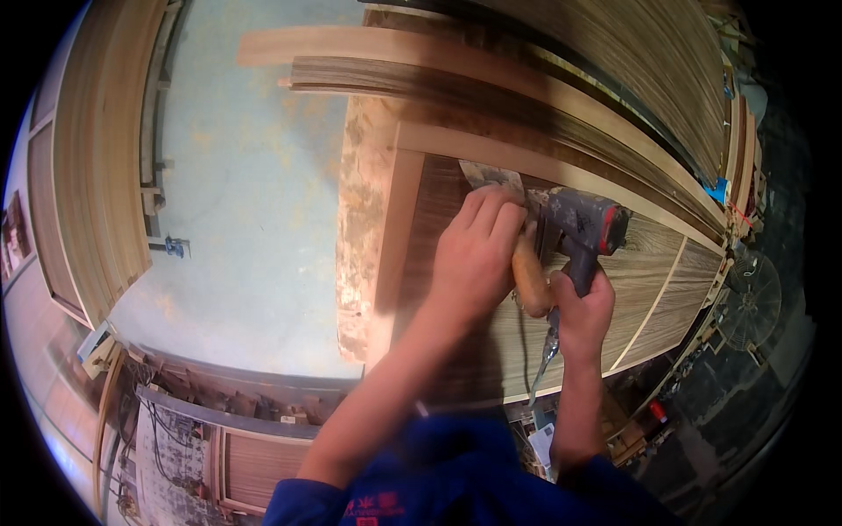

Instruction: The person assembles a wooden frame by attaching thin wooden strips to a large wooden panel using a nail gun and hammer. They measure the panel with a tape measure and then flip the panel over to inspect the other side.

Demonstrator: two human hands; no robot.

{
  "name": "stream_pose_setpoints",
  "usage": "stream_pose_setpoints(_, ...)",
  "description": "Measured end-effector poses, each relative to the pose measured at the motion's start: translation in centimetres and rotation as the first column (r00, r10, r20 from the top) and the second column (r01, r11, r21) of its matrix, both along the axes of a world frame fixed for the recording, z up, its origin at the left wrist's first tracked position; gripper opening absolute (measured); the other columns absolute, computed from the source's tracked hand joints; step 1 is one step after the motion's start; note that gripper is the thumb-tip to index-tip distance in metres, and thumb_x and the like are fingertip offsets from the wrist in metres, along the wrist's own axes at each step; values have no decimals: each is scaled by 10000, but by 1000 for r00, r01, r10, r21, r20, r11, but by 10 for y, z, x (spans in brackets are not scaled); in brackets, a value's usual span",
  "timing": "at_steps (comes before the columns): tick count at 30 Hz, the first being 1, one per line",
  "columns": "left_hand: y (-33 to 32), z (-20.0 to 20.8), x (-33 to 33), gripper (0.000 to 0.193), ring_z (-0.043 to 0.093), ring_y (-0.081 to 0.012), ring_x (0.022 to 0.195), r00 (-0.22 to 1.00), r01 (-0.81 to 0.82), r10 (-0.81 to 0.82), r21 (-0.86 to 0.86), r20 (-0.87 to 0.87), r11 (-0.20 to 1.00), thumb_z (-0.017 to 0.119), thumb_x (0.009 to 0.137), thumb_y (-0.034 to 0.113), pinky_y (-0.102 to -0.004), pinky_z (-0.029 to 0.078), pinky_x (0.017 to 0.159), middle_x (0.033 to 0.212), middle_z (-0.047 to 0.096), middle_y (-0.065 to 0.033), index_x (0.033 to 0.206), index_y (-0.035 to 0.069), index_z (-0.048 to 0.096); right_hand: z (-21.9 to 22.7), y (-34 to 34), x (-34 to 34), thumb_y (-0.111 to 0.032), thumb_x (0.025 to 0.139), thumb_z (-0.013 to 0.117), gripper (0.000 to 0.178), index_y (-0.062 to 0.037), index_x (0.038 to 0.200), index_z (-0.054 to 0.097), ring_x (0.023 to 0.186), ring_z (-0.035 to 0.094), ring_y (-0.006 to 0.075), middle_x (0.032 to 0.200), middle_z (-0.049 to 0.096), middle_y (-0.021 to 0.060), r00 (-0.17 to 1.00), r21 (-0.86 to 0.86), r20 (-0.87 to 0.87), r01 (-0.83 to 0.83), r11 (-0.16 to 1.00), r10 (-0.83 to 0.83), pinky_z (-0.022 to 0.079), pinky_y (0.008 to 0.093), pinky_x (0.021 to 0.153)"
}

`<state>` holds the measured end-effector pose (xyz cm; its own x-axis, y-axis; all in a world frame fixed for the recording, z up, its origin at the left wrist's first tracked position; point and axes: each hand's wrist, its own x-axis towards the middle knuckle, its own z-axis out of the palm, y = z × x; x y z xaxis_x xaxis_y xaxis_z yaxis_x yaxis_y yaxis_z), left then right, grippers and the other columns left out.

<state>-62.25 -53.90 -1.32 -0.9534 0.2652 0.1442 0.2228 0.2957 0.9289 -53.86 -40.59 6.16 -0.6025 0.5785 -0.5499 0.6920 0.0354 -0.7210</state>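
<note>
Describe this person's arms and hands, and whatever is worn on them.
The left hand and right hand are ungloved, with no watch or bracelet visible. Both forearms are bare below blue sleeves; the blue shirt has reddish print.

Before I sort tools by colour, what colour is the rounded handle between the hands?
The handle is orange-brown: head view.

The person wears a deep blue, short-sleeved shirt of plain fabric, darkening in the shade toward the lower edge. On the front sits a small print in red, with characters above a compact red shape, too blurred for finer detail. The left sleeve and right sleeve match the body and end near the elbows. Below them, the slim forearms, the left hand and the right hand are bare.
</note>
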Motion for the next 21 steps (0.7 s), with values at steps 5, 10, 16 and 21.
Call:
stream_pose_setpoints(5, 0, 5, -9, 255, 628, -379, 1105, 997, 54, -51, -44, 61, 998, 721, 806, -14, -438, 534, 897, 1120, 666, -164, 1028, 10, 599, -10, -2, -4, -27, 924, 686, 167, 28, 1069, 624, 616, 597, 89, 772, 641, 30, 998, -52, -42, 39, 998, -41, 480, 253, 569)
stream_pose_setpoints(10, -8, -2, 0, 303, 621, -394, 1132, 995, 96, -96, -1, 18, 995, 696, 780, -26, -444, 522, 941, 1152, 660, -184, 1065, 4, 599, -12, 3, 2, -39, 929, 685, 155, 15, 1064, 633, 611, 593, 83, 765, 635, 19, 998, -69, -51, 38, 997, -42, 473, 246, 560)
stream_pose_setpoints(16, -3, -3, 0, 244, 641, -342, 1115, 998, 57, -59, -78, -31, 995, 730, 823, 42, -418, 550, 894, 1131, 668, -119, 1030, 40, 601, -17, 9, -9, -56, 934, 685, 164, 13, 1075, 637, 609, 585, 73, 772, 624, 8, 998, -34, -40, 37, 999, -39, 465, 242, 544)
stream_pose_setpoints(21, -4, -10, 5, 320, 626, -384, 1136, 995, 99, -99, -43, -5, 994, 722, 784, -25, -451, 527, 952, 1175, 665, -158, 1077, 22, 600, -19, 10, -15, -67, 931, 694, 159, 8, 1058, 636, 603, 581, 72, 779, 621, 2, 999, -15, -37, 29, 999, -30, 453, 234, 528)
